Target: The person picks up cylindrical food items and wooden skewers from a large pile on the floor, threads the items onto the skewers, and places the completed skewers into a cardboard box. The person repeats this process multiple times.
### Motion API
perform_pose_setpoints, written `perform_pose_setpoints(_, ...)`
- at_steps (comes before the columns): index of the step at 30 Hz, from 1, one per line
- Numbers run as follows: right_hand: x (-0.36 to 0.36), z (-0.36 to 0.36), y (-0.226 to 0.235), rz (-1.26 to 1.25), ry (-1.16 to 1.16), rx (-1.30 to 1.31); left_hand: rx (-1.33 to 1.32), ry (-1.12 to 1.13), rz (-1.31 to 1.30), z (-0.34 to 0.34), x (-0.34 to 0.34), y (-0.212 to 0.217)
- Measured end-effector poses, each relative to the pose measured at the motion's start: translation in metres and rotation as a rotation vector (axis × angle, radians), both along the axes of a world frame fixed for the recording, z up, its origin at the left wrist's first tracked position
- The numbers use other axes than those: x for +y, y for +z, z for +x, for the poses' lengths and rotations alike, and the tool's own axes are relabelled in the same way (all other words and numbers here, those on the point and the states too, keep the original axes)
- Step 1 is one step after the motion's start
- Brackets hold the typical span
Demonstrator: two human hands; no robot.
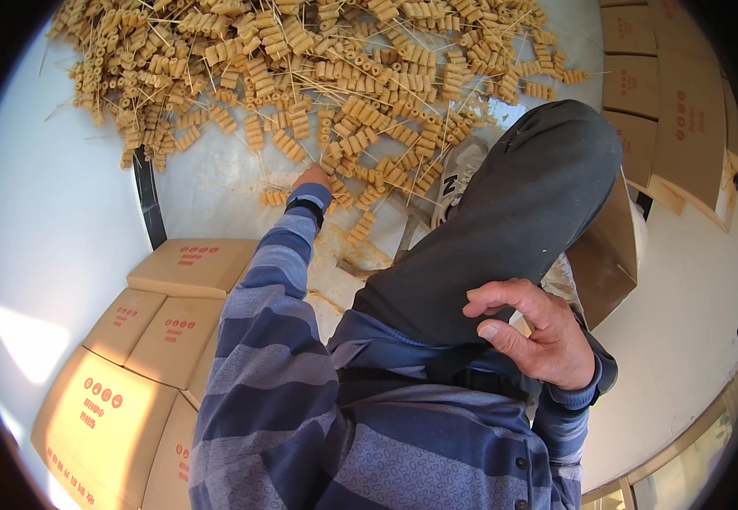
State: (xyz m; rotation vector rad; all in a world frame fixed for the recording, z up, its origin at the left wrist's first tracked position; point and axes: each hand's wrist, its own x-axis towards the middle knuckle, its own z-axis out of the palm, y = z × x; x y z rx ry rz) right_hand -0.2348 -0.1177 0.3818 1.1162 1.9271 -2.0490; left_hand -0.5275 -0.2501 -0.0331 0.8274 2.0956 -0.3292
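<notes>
My left hand [311, 178] reaches far forward to the near edge of a big heap of tan ridged rolls on thin wooden sticks [318, 76] spread over the pale floor. Its fingers are down among the skewers, and I cannot see whether they grip one. My right hand [532, 327] rests on my raised right thigh in dark trousers [513, 204], fingers loosely curled, holding nothing. A grey sneaker [456, 174] on my right foot sits at the pile's edge. Both arms wear a blue and grey striped sleeve.
Flat tan cardboard boxes with red print [161, 319] are stacked at my lower left. More such boxes [675, 119] line the upper right. A brown box [611, 255] stands by my right knee. A dark strip [148, 200] runs across the floor.
</notes>
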Motion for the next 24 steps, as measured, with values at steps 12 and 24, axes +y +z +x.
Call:
perform_pose_setpoints(12,-0.001,0.001,-0.008,-0.005,-0.058,-0.001,-0.438,0.401,-0.067,-0.016,0.003,0.004)
perform_pose_setpoints(24,-0.004,-0.005,-0.014,-0.054,-0.173,-0.052,-0.638,0.653,0.107,-0.004,-0.022,0.016)
